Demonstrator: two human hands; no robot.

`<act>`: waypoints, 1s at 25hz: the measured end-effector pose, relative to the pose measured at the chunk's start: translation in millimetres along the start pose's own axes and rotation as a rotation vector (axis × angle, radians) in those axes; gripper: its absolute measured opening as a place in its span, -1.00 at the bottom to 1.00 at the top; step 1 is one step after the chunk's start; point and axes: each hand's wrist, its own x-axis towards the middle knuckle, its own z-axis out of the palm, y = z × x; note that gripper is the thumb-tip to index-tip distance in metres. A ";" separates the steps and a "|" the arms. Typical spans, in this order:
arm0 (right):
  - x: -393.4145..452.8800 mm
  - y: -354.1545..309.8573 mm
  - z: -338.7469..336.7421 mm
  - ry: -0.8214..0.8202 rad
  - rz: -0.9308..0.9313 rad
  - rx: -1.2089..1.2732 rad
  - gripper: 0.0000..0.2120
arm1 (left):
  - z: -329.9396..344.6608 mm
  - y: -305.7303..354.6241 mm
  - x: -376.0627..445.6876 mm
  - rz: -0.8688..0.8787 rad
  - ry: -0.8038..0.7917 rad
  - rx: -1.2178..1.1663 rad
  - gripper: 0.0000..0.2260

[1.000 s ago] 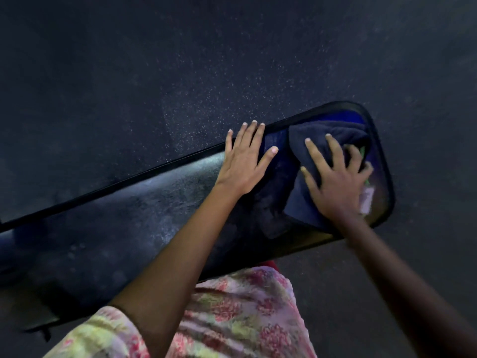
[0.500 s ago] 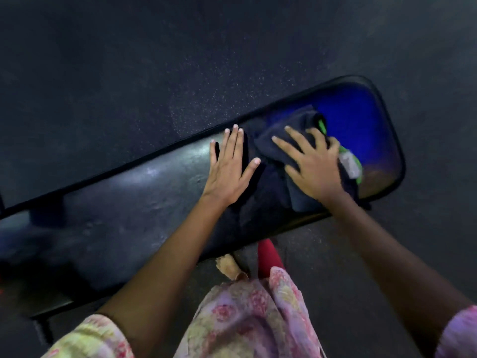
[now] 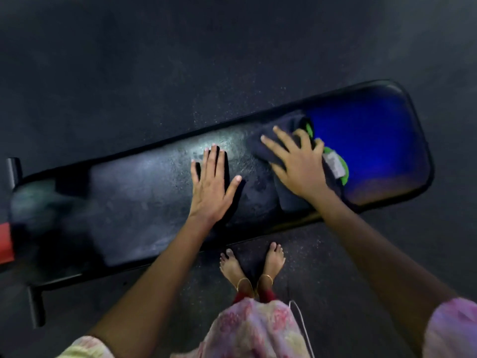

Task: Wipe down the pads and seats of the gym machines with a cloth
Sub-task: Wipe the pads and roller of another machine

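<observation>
Fingers (image 3: 273, 143) of the right hand (image 3: 299, 164) are spread wide and flat over the cloth (image 3: 286, 200), pressing it onto the pad (image 3: 144, 192) rather than gripping it. That looks like the way to keep the most fabric against the vinyl while it is pushed along. The left hand (image 3: 211, 187) lies palm down on bare pad just beside the cloth, fingers straight and close together, thumb out. It holds nothing, and I take it for a brace to lean on.

The cloth is dark, bunched, with a green edge and a pale label showing by the little finger. It sits right of the pad's middle, toward the end that glows blue.

The pad is long and narrow. Its long axis runs from lower left to upper right across the view, with the rounded end pointing upper right. The right fingers point up and left, across that axis.

Bare feet (image 3: 253, 264) stand on the floor (image 3: 129, 73) close to the near edge.
</observation>
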 end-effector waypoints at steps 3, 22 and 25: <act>-30.3 36.2 -5.7 -0.003 -0.007 -0.047 -0.48 | 3.8 -5.4 1.4 -0.016 0.003 -0.005 -0.32; 57.2 -97.8 10.3 -0.030 0.189 0.050 -0.49 | 6.7 -70.4 -42.7 -0.078 0.174 -0.246 -0.44; 16.0 -108.7 22.8 0.012 -0.256 -0.030 -0.46 | -0.6 -79.7 -52.1 -0.135 0.207 -0.272 -0.44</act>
